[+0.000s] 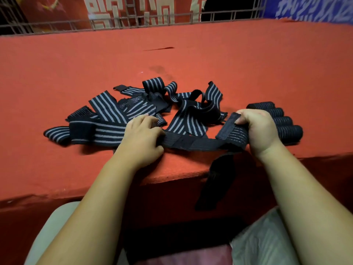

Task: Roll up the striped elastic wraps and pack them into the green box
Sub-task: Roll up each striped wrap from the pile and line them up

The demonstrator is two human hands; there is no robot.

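A tangled pile of black elastic wraps with grey stripes point(133, 109) lies on the red table point(191, 60). One wrap point(193, 143) is stretched flat between my hands near the table's front edge. My left hand point(144, 138) grips its left part. My right hand point(257, 129) pinches its right end, where a black velcro tab folds over. A loose tail of it point(215, 184) hangs down over the table's front edge. Several rolled-up wraps point(282, 121) lie side by side just behind my right hand. No green box is in view.
A metal wire fence point(133, 18) with red and blue banners behind it runs along the far side of the table. My knees and a grey plastic bag point(261, 241) are below the table's front edge.
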